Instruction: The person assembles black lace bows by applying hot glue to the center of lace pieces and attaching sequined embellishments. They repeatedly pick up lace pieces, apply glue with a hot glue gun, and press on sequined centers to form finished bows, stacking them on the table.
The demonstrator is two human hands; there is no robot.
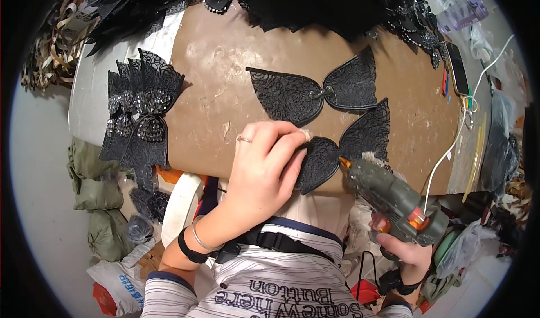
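My right hand (404,250) is wrapped round the handle of a dark green glue gun (382,191). Its orange nozzle points at the pinched middle of a black lace bow piece (319,163) near the table's front edge; whether it touches cannot be made out. The fingers of my left hand (261,158) are closed on that piece's left wing, with something whitish on one fingertip. Just beyond lies a second black lace bow piece (287,93), flat, with shiny residue at its middle.
Stacked lace bows (138,101) with dark sparkling trim lie at the left. Black feathery lace pieces (315,6) cover the far side. A phone (457,68) and a white cord (444,169) are on the right. Green bundles (95,191) sit beside the table, left.
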